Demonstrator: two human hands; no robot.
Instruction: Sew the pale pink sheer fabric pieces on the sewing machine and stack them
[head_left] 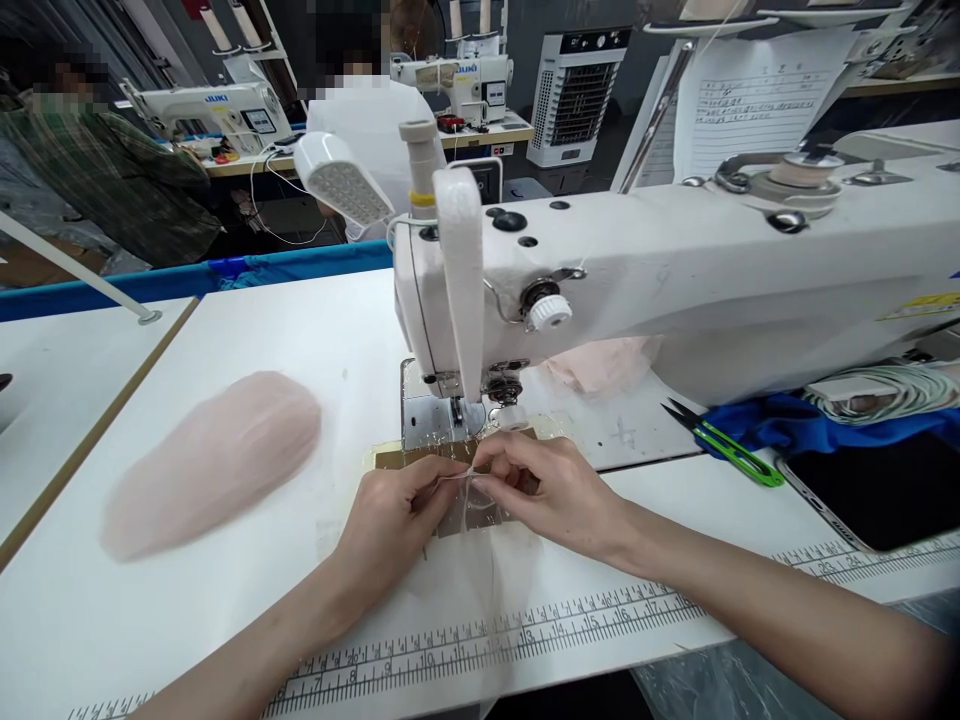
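Left hand (390,515) and right hand (559,490) nearly meeting just in front of the sewing machine (645,255), forearms slanting inward, thumbs and forefingers pinched closed on sheer fabric (470,492), the fabric trailing down between them before the machine's needle area

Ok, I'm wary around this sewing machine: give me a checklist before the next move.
1. Grip: ok, left hand and right hand pinch the sheer fabric.
2. Hand clearance: ok, in front of the presser foot, though close.
3. Green snips: ok, apart from the right hand.
4. Pale pink piece: ok, apart from the left hand.
5. Sewing machine power: cannot tell from this view.
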